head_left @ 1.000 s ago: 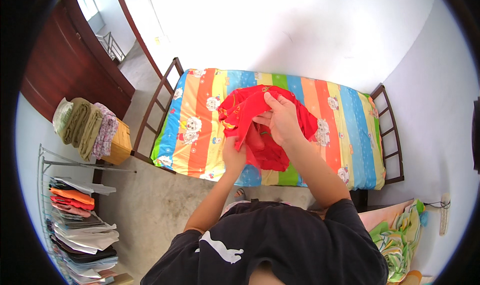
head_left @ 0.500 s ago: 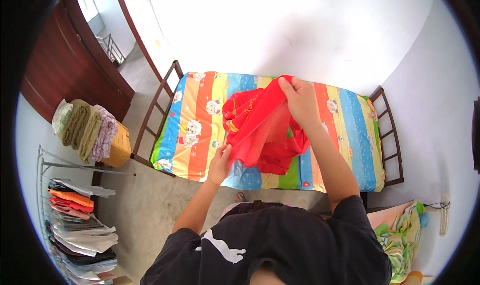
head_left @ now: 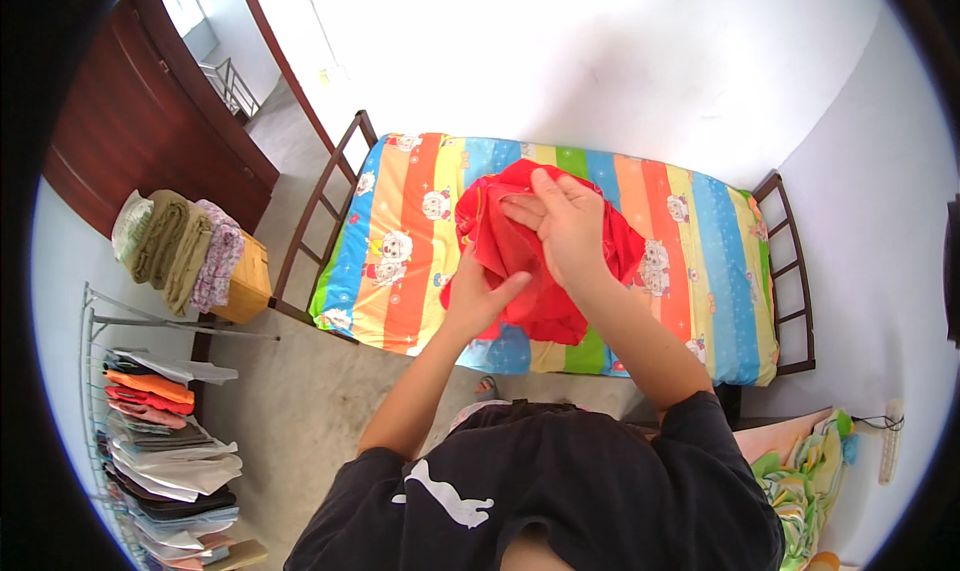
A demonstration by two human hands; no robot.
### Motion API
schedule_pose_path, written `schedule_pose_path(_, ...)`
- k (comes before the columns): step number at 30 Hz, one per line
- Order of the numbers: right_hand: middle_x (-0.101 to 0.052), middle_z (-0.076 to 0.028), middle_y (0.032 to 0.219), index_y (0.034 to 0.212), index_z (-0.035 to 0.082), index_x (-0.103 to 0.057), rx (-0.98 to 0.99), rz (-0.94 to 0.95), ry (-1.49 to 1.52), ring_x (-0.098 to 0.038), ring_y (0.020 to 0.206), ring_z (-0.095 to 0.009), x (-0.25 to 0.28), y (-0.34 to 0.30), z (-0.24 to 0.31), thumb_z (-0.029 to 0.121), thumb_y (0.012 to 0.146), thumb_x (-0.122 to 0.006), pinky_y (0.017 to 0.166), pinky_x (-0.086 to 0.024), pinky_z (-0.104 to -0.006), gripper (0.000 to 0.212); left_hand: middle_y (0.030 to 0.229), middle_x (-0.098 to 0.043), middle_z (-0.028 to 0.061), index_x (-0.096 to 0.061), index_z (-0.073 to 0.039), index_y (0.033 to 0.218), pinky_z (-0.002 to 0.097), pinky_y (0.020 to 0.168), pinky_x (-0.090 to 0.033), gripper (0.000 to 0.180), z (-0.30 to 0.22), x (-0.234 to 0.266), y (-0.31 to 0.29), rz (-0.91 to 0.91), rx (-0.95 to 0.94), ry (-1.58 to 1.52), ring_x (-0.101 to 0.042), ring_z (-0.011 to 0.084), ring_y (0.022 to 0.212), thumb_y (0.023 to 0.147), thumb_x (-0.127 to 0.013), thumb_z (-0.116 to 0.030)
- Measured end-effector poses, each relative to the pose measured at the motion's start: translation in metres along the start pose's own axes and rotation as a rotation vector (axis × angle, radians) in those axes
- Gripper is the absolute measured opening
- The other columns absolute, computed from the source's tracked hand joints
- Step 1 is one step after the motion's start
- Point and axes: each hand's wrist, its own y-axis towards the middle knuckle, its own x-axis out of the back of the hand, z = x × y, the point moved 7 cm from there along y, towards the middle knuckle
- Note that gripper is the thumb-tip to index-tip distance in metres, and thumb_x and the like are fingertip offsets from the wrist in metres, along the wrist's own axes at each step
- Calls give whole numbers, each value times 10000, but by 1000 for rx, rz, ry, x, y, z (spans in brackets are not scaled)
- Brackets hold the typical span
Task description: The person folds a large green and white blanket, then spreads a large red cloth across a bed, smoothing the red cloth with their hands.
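Note:
A bunched red cloth (head_left: 535, 311), perhaps a garment, with some yellow marks, is in front of me above the bed. My left hand (head_left: 482, 301) is at its lower left side. The thumb there stretches away to the right over the fabric, while the fingers point up along a fold and are partly hidden by it. Over the cloth's upper middle, my right hand (head_left: 575, 226) has its fingers stretched out to the left, touching the fabric. Neither hand shows a plain pinch. Whether the cloth touches the bed below I cannot tell.
The bed (head_left: 400, 311) has a bright striped cover with cartoon sheep and dark metal end frames. At left stand folded blankets (head_left: 165, 251) on a wooden cabinet (head_left: 245, 281), and a rack of hanging clothes (head_left: 165, 451). A patterned green cloth (head_left: 805, 491) lies at lower right.
Both hands have let go of the stretched red edge. The right hand has moved left and down, the left slightly right and up. The cloth is more bunched now.

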Motion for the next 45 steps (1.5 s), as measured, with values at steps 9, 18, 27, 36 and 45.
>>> schedule_pose_path(9, -613, -54, 906, 960, -40, -580, 40, 123, -554, -596, 871, -114, 63, 58, -26, 214, 931, -505, 787, -494, -260, 266, 974, -644, 103, -569, -24, 1099, 351, 734, -477, 244, 49, -23, 25, 100, 478, 18, -619, 237, 915, 885, -525, -132)
schedule_pose_path(18, -552, -99, 829, 901, 34, -546, 320, -76, -1058, -553, 705, -229, 109, -88, -55, -4, 700, -631, 648, -463, -307, 222, 980, -636, 105, -584, -19, 1064, 331, 740, -519, 228, 92, -39, 10, -54, 772, -692, -624, 211, 881, 879, -454, -45)
schedule_pose_path(27, -538, -83, 794, 941, 35, -550, 479, -295, -1245, -505, 594, -182, 132, -103, -51, 66, 678, -706, 563, -435, -307, 307, 1020, -620, 94, -549, -35, 1089, 345, 753, -519, 229, 75, -72, 12, -44, 759, -715, -613, 214, 923, 907, -420, -88)
schedule_pose_path(36, -604, -126, 816, 935, 30, -555, 377, -255, -1073, -602, 674, -240, 134, -94, -53, 35, 746, -650, 599, -474, -331, 212, 995, -628, 95, -573, -47, 1057, 342, 723, -528, 213, 81, -80, 10, -4, 720, -599, -625, 210, 896, 907, -439, -117)
schedule_pose_path(45, -606, -94, 770, 834, 38, -564, 279, -42, -1179, -616, 724, -296, 162, -85, -40, -32, 740, -577, 629, -492, -363, 118, 1017, -627, 98, -553, -34, 1093, 358, 732, -532, 230, 76, -69, 24, -79, 727, -644, -619, 223, 928, 910, -449, -128)
